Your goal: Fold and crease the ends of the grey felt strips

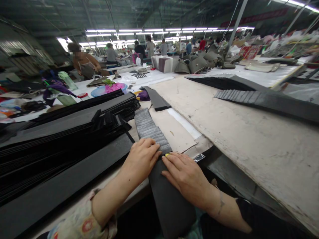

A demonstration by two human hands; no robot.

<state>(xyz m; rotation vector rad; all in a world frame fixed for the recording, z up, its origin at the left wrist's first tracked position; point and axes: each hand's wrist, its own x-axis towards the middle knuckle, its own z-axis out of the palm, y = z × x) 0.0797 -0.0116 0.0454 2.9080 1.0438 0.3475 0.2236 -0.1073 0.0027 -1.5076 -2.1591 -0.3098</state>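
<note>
Nearest me a dark strip [171,199] hangs off the table edge toward my lap, its upper end lying flat under both hands. My left hand [143,157] rests palm down on that end, fingers [152,146] loosely curved and laid on top rather than clamped round anything. Their tips reach the near edge of the grey stack [149,129], a run of strips fanned like steps that leads away from my fingers. My right hand [185,177] lies flat too, fingers [171,166] stretched out and spread on the strip, tips almost meeting those of the left. Neither hand pinches; both press down. I judge that is because so much of the strip dangles free that it would slide off without weight on it, and flat fingers keep its end square to the stack. A small yellow bit [167,154] shows just at my right index tip; I cannot tell whether I hold it or it merely lies there. Just beyond my right fingers a scrap of clear film [198,157] sits on the worn board [236,132]. To the left of my left hand is a broad heap of black sheets [62,132], near enough to reach. Another dark stack [157,99] lies well beyond the grey one, and more fanned strips [249,97] lie far off to the right. The stepped fanning, I think, leaves each edge easy to catch with a fingertip.
</note>
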